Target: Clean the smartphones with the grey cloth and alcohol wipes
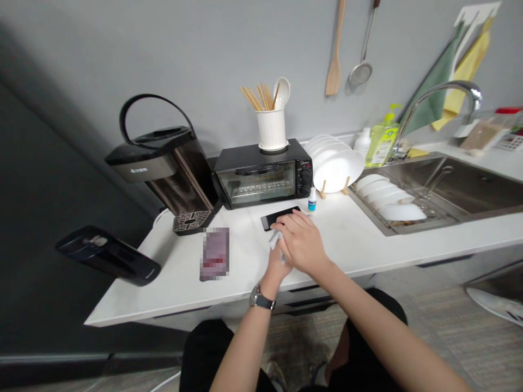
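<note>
Head view: crumpled white thin wipe (276,237) sandwiched between both hands, right hand (303,239) over left hand (277,262); can't tell which grip closes on it. Flat black rectangular phone (281,218) on white smooth worktop (247,258), just beyond the hands, contact unclear. Small white blue-labelled plastic bottle (312,202) near phone.

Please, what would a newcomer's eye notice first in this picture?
Probably the right grip, laid over the left grip close to the black phone, with white tissue or cloth showing there. Next, perhaps the tall dark dispenser to the left of the toaster oven, and the white plates standing to the oven's right.
</note>
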The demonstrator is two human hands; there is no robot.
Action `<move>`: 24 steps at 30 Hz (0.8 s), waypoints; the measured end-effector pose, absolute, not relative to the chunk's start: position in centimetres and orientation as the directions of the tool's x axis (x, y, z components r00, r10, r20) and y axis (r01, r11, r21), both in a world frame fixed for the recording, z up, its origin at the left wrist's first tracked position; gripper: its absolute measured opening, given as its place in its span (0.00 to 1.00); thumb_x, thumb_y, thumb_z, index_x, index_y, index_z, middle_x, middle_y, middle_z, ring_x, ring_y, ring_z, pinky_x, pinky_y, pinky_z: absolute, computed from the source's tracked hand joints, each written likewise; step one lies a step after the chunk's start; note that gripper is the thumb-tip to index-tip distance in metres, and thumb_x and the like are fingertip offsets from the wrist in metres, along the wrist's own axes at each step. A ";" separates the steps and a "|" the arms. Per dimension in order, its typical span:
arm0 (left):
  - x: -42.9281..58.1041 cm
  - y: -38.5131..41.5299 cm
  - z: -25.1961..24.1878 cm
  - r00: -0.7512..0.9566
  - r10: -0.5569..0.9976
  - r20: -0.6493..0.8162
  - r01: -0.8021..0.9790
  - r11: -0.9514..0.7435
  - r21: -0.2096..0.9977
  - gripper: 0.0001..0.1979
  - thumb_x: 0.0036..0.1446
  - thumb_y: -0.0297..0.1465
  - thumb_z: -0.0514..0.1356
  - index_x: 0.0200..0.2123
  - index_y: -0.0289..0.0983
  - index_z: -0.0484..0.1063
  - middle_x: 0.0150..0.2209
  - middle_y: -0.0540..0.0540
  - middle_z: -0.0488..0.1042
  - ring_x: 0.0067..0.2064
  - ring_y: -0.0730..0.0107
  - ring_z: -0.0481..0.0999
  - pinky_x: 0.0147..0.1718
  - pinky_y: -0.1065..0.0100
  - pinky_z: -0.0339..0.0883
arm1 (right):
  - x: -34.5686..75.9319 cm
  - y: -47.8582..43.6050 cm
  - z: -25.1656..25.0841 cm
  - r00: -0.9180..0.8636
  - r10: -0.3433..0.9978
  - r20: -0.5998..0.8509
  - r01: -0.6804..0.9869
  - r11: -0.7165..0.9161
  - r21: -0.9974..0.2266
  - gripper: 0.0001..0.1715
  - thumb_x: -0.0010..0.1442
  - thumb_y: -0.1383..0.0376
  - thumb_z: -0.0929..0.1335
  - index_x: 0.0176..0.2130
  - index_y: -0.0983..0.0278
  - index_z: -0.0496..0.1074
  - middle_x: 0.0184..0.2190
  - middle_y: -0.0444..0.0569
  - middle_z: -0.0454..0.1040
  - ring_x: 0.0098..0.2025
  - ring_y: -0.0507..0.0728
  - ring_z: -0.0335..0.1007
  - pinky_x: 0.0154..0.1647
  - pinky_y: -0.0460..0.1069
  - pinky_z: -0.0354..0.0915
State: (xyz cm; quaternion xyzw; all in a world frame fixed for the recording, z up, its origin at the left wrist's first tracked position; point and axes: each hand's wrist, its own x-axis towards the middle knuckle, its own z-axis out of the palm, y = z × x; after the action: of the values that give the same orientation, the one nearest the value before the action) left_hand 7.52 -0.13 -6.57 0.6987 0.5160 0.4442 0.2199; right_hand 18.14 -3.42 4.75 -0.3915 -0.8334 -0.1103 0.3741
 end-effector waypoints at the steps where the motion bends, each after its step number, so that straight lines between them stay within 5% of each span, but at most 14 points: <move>1: 7.5 -0.2 -6.5 0.096 0.918 0.384 0.524 -0.375 0.765 0.09 0.52 0.28 0.64 0.38 0.37 0.76 0.36 0.43 0.80 0.43 0.53 0.79 0.43 0.61 0.72 | 18.8 -3.1 4.8 -0.398 0.585 0.707 0.743 0.657 -0.125 0.14 0.68 0.67 0.62 0.45 0.62 0.77 0.43 0.53 0.78 0.45 0.63 0.69 0.60 0.60 0.61; 4: 7.6 -0.2 -5.9 0.153 0.924 0.351 0.516 -0.378 0.769 0.04 0.56 0.31 0.62 0.30 0.37 0.75 0.29 0.45 0.78 0.35 0.58 0.78 0.37 0.64 0.70 | 21.1 -1.8 4.8 -0.302 0.680 0.668 0.768 0.588 -0.253 0.20 0.71 0.66 0.58 0.43 0.63 0.77 0.38 0.54 0.78 0.41 0.62 0.70 0.48 0.57 0.65; 8: 7.8 -0.1 -5.5 0.169 0.930 0.327 0.513 -0.366 0.777 0.16 0.65 0.35 0.56 0.25 0.37 0.73 0.25 0.46 0.76 0.29 0.64 0.76 0.31 0.68 0.66 | 22.6 -0.9 4.6 -0.139 0.793 0.593 0.769 0.464 -0.440 0.26 0.74 0.66 0.53 0.41 0.63 0.77 0.34 0.53 0.78 0.38 0.61 0.73 0.40 0.52 0.65; 11: 7.8 0.1 -5.9 0.163 0.932 0.323 0.536 -0.359 0.764 0.11 0.61 0.31 0.59 0.26 0.37 0.72 0.26 0.46 0.76 0.30 0.63 0.76 0.31 0.67 0.66 | 21.0 -1.8 4.6 -0.148 0.729 0.668 0.757 0.518 -0.398 0.23 0.73 0.67 0.55 0.42 0.63 0.77 0.39 0.53 0.79 0.44 0.62 0.73 0.51 0.56 0.65; 14: 7.9 0.5 -6.5 0.133 0.934 0.331 0.573 -0.345 0.744 0.04 0.58 0.26 0.59 0.32 0.38 0.75 0.33 0.43 0.79 0.38 0.58 0.78 0.37 0.65 0.68 | 18.8 -3.2 4.9 -0.336 0.607 0.720 0.730 0.651 -0.208 0.16 0.69 0.69 0.61 0.45 0.63 0.77 0.43 0.52 0.79 0.50 0.63 0.70 0.65 0.61 0.56; 17: 8.0 0.6 -6.6 0.113 0.933 0.341 0.598 -0.338 0.727 0.06 0.57 0.24 0.59 0.36 0.38 0.75 0.36 0.41 0.79 0.44 0.54 0.78 0.41 0.63 0.69 | 18.5 -3.5 5.2 -0.465 0.561 0.685 0.711 0.698 -0.089 0.14 0.68 0.68 0.63 0.46 0.64 0.77 0.43 0.53 0.79 0.47 0.63 0.69 0.62 0.60 0.58; 20: 7.9 0.4 -6.1 0.152 0.926 0.345 0.594 -0.365 0.717 0.04 0.56 0.26 0.61 0.29 0.38 0.73 0.28 0.44 0.77 0.36 0.58 0.77 0.36 0.65 0.68 | 20.4 -2.3 5.2 -0.410 0.636 0.654 0.743 0.648 -0.165 0.16 0.70 0.67 0.60 0.43 0.64 0.77 0.40 0.53 0.79 0.43 0.63 0.70 0.51 0.58 0.63; 24: 7.8 0.1 -5.8 0.186 0.910 0.371 0.569 -0.408 0.714 0.15 0.64 0.31 0.58 0.23 0.37 0.70 0.22 0.48 0.73 0.27 0.67 0.73 0.28 0.69 0.62 | 22.5 -1.0 5.0 -0.220 0.754 0.619 0.772 0.522 -0.362 0.23 0.72 0.67 0.55 0.42 0.64 0.78 0.37 0.54 0.79 0.41 0.61 0.73 0.48 0.55 0.66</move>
State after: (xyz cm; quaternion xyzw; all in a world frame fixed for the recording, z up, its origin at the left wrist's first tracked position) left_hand 7.76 0.09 -5.78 0.7395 0.4997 0.3963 0.2152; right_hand 22.50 -1.03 5.01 -0.4887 -0.7809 -0.0117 0.3888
